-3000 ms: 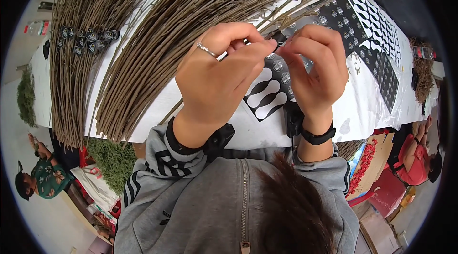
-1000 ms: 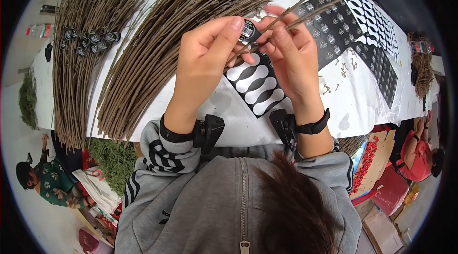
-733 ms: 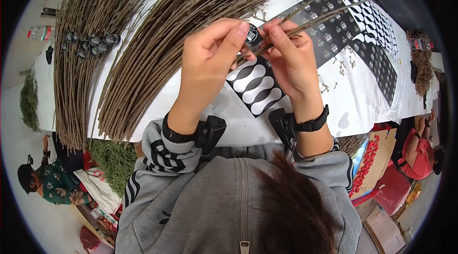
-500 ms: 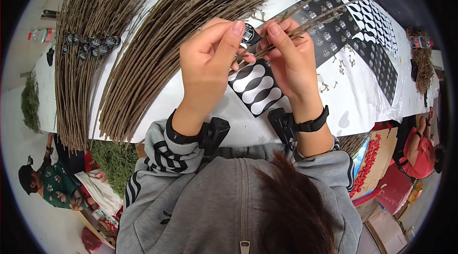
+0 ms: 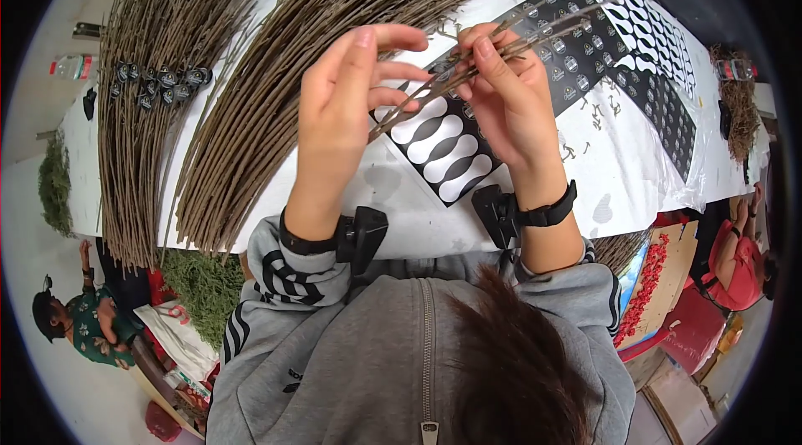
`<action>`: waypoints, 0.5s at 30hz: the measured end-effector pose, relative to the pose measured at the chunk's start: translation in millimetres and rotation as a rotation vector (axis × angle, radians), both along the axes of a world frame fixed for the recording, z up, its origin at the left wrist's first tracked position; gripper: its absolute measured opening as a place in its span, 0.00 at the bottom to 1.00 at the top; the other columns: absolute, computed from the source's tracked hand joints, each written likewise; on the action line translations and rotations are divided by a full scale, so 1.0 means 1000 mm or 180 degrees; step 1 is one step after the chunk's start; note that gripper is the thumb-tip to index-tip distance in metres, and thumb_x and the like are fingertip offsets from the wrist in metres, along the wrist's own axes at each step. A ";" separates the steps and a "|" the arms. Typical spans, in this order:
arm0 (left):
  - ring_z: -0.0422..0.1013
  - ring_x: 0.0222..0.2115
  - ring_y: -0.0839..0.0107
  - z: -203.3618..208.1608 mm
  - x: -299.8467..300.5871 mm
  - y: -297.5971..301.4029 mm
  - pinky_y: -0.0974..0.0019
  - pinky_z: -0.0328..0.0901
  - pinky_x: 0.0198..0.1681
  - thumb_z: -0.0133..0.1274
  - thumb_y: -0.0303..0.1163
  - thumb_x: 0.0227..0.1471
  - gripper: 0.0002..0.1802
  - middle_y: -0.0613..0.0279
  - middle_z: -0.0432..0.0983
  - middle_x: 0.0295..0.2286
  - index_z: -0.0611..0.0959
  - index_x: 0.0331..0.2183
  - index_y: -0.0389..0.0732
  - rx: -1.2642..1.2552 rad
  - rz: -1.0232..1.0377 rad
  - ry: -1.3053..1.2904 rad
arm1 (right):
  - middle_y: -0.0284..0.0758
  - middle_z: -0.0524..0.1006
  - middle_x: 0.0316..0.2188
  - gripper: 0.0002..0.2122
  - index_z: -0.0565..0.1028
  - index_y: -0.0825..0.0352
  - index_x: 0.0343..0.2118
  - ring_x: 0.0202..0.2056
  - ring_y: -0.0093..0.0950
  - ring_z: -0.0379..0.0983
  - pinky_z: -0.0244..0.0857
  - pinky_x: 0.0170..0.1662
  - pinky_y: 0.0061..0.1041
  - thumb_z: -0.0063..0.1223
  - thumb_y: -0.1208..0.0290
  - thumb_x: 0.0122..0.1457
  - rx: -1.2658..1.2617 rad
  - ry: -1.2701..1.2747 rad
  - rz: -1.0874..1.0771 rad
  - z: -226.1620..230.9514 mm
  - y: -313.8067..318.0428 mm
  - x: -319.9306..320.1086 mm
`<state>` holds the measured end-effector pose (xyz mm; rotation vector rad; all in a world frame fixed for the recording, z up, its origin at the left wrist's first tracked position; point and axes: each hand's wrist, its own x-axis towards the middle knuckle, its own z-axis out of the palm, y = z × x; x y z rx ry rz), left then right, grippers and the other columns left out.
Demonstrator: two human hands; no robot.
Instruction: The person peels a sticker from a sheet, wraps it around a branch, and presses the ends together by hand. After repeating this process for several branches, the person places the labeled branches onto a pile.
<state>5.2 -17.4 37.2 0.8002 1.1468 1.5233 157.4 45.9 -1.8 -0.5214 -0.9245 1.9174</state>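
Note:
Several thin brown twigs (image 5: 434,89) are pinched between the thumb and fingers of my right hand (image 5: 516,102). They slant from lower left to upper right. My left hand (image 5: 332,98) is open beside their lower ends, its fingers apart and holding nothing. Whether its fingertips touch the twigs I cannot tell. Beneath the hands lies a black label sheet (image 5: 441,167) with white bone-shaped gaps where labels have been peeled off. Whether a label sits on the held twigs is hidden by my right fingers.
A large pile of loose twigs (image 5: 251,111) lies left of my hands. Farther left, twig bundles (image 5: 129,178) carry round black labels (image 5: 167,76). More label sheets (image 5: 656,106) and twig scraps lie on the white table (image 5: 618,182). Bottles stand at the edges; two people are at the sides.
My left hand has let go of the black label and moved left, its fingers spreading. My right hand keeps hold of the twigs, which have shifted slightly left.

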 end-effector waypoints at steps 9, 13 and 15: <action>0.70 0.26 0.76 -0.006 -0.034 -0.050 0.77 0.63 0.31 0.55 0.25 0.51 0.15 0.64 0.78 0.29 0.80 0.43 0.34 -0.0608 -0.0843 0.1789 | 0.34 0.70 0.35 0.12 0.68 0.69 0.43 0.42 0.27 0.64 0.58 0.49 0.27 0.52 0.71 0.60 0.0310 0.0899 -0.0056 -0.001 0.017 0.016; 0.70 0.26 0.75 0.000 -0.038 -0.063 0.75 0.63 0.30 0.57 0.21 0.47 0.12 0.63 0.77 0.28 0.82 0.38 0.34 -0.0601 -0.0398 0.2801 | 0.37 0.71 0.40 0.17 0.64 0.70 0.49 0.46 0.30 0.65 0.58 0.52 0.28 0.52 0.72 0.59 0.0311 0.1230 0.0053 0.001 0.020 0.019; 0.70 0.26 0.75 0.003 -0.042 -0.072 0.75 0.63 0.30 0.56 0.21 0.47 0.12 0.62 0.76 0.28 0.82 0.38 0.34 -0.0392 -0.0165 0.3044 | 0.39 0.70 0.43 0.19 0.63 0.71 0.51 0.48 0.32 0.65 0.58 0.52 0.29 0.52 0.73 0.59 0.0359 0.1066 0.0010 0.005 0.015 0.016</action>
